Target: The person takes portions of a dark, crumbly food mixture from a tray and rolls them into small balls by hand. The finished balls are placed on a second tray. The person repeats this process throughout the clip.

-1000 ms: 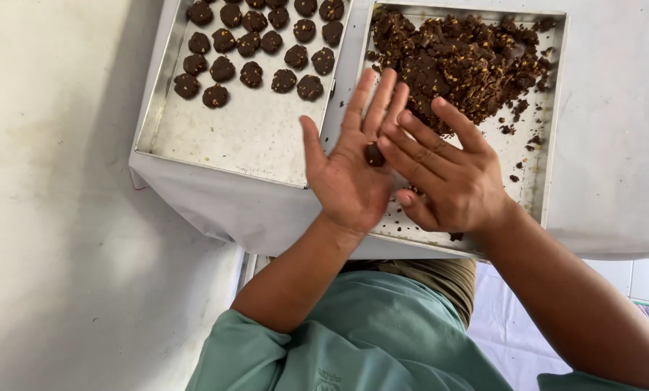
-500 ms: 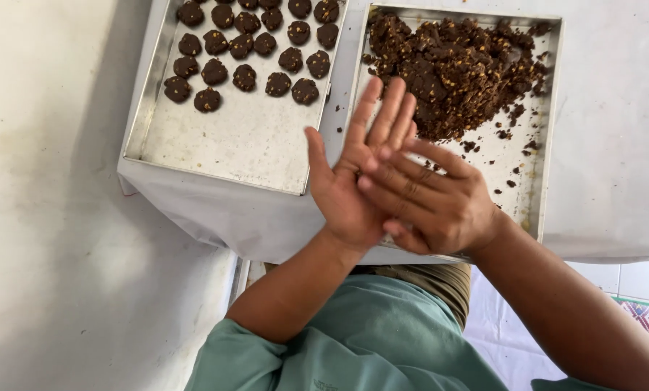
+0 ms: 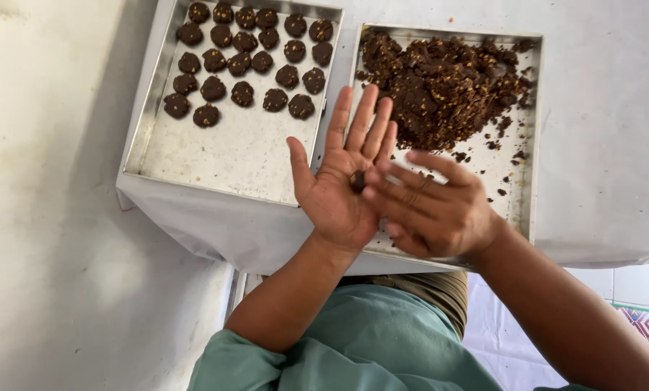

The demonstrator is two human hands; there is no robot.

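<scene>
2 trays [image 3: 143, 145], 20 dough rounds [image 3: 241, 61], 2 hands [image 3: 339, 192]

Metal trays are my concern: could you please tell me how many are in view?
2: the left tray holds shaped dark dough pieces; the right tray holds loose dough mixture.

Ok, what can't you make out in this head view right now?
- Dough ball: mostly covered by right hand fingers on the left hand palm.
- Near edge of the right tray: hidden behind both hands.
- Left tray: far rim cut off by the top edge.
- Fingertips: motion-blurred.
</scene>
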